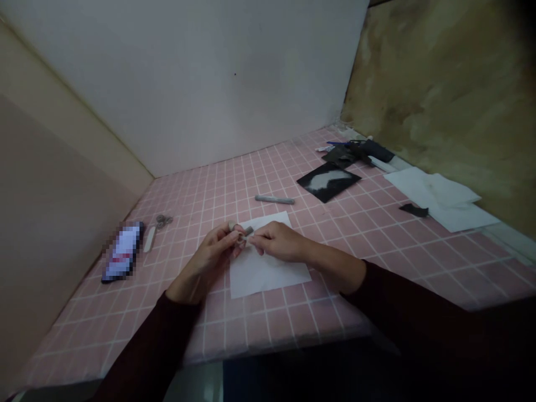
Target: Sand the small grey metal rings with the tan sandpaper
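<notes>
Both hands meet over a white sheet of paper (272, 276) on the table. My left hand (218, 245) is closed, its thumb and fingers pinching a small pale piece (242, 238) that looks ring-like; its exact kind is too small to make out. Close against it, my right hand (278, 241) is closed with thumb and forefinger pressed together at the piece. A small grey strip (249, 230) shows between the two hands; which hand holds it is unclear. Beyond the paper lies a grey rod (274, 199).
A pink checked cloth (201, 195) covers the table. On the left are a phone (123, 251), a white flat stick (149, 239) and several small grey rings (162, 221). A black sheet (329, 181) with white powder, white papers (435, 192) and dark scraps (355, 152) lie right.
</notes>
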`<state>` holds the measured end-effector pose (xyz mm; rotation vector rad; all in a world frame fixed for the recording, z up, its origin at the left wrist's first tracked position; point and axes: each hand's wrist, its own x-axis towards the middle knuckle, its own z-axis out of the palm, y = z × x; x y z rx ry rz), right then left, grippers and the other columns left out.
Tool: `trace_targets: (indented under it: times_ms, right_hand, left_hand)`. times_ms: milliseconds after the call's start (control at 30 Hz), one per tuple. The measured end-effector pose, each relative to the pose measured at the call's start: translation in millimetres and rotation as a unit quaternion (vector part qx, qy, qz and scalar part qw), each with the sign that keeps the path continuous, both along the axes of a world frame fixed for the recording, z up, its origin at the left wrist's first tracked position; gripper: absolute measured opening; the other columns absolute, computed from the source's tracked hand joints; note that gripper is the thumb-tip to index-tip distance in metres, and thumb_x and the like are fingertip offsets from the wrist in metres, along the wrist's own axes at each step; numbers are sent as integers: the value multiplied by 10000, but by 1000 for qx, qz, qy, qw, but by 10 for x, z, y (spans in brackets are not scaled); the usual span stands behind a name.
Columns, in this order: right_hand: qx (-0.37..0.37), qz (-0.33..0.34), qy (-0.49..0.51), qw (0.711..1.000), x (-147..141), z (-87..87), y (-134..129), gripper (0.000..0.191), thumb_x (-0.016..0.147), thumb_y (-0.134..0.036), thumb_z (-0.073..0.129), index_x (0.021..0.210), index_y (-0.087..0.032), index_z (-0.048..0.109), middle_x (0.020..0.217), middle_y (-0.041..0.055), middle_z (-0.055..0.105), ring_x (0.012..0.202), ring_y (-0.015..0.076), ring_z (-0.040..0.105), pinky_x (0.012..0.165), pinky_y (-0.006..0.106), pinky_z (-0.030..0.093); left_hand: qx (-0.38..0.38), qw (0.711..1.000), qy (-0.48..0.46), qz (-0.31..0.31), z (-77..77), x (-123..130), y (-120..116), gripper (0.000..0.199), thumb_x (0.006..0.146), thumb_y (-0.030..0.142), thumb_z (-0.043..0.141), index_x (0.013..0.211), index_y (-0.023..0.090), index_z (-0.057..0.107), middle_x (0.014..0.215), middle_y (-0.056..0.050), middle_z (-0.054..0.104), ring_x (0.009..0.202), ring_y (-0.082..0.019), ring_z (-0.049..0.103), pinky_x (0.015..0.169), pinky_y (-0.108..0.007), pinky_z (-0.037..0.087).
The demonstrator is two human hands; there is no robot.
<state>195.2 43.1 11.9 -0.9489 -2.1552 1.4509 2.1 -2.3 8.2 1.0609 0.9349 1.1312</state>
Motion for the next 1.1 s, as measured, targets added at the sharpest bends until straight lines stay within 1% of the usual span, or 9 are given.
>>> trace_targets:
  times_ms: [133, 233, 333, 400, 533, 667, 800, 933, 1100]
  right_hand:
    - [187, -30, -21, 982, 10, 11, -7, 281, 930, -238, 556, 661, -164, 584, 633, 5, 545, 634, 122, 476, 620, 265, 294]
    - [-11, 11, 13, 1000, -25, -26, -13, 365, 970, -288, 474, 626, -176, 526, 501, -35, 433, 492, 100, 394, 531, 244, 285]
    - [-257, 90, 59, 960, -49, -59, -6, 391, 1005, -420, 379, 695, -206, 484, 433, -98, 297, 382, 88, 193, 427, 231, 200]
    - [-284, 107, 65, 951, -44, -54, 2, 386, 1004, -439, 380, 712, -209, 480, 448, -102, 294, 384, 86, 175, 420, 232, 183]
    - [17, 15, 1, 1000, 3, 10, -7, 342, 968, -311, 501, 657, -172, 535, 567, -20, 463, 534, 104, 407, 535, 250, 277]
    - [205, -28, -42, 977, 12, 31, -37, 244, 943, -248, 549, 721, -165, 603, 667, 16, 560, 654, 132, 477, 628, 273, 300]
    - [-54, 15, 24, 998, -56, -11, -49, 378, 998, -311, 443, 651, -181, 515, 499, -41, 416, 481, 100, 376, 513, 237, 292]
    - [-276, 81, 64, 956, -77, -19, -42, 411, 1026, -417, 346, 697, -206, 472, 443, -97, 288, 389, 90, 196, 416, 220, 208]
    - [93, -21, -24, 995, -13, 19, -21, 329, 961, -282, 523, 654, -166, 560, 598, -1, 516, 581, 112, 443, 569, 248, 296]
  left_hand:
    - [-9, 1000, -9, -14, -5, -6, 4, 191, 833, 297, 756, 859, 121, 686, 692, -3, 597, 543, -65, 465, 503, -188, 341]
    - [17, 1000, -9, 11, -17, 8, 5, 213, 809, 302, 785, 897, 133, 689, 724, -2, 618, 569, -68, 494, 556, -192, 384]
    - [30, 999, -10, 27, -20, 21, -3, 263, 786, 331, 810, 913, 139, 682, 755, -4, 623, 592, -74, 516, 567, -190, 402]
    - [23, 999, -14, 20, -16, 19, -9, 261, 804, 344, 797, 914, 139, 677, 733, 3, 606, 576, -68, 504, 567, -185, 409]
    - [-12, 1000, -2, -27, -7, -7, -4, 200, 863, 311, 736, 895, 121, 684, 708, -9, 591, 552, -63, 482, 500, -168, 363]
    - [-21, 999, -3, -41, 6, -10, 16, 206, 830, 306, 764, 859, 115, 695, 687, -12, 590, 524, -59, 453, 461, -169, 323]
    - [11, 999, -21, 23, 14, 33, 12, 233, 780, 311, 812, 875, 136, 693, 684, 7, 596, 543, -65, 470, 516, -181, 377]
    - [24, 998, -24, 55, 10, 46, 4, 233, 780, 296, 812, 900, 142, 685, 706, 12, 611, 558, -59, 504, 542, -173, 399]
    - [-26, 1000, -9, -5, 2, 8, 24, 222, 817, 321, 775, 859, 114, 705, 674, -6, 616, 478, -45, 452, 444, -167, 335]
